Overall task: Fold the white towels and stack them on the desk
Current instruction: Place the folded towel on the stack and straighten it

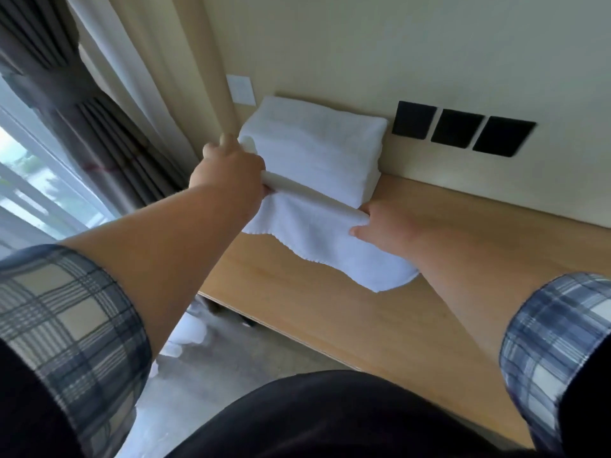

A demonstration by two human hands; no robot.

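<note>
A stack of folded white towels (317,150) stands on the wooden desk (380,312) against the back wall. In front of it lies a loose white towel (317,239), its far edge rolled up against the stack and its near end spread on the desk. My left hand (228,170) grips the left end of that rolled edge, next to the stack's left corner. My right hand (386,226) holds the right end of the same edge, thumb on top of the cloth.
Three black wall plates (463,128) sit right of the stack, a white switch plate (241,89) to its left. Dark curtains (82,104) and a window are at left. More white cloth (188,332) lies on the floor under the desk's left end.
</note>
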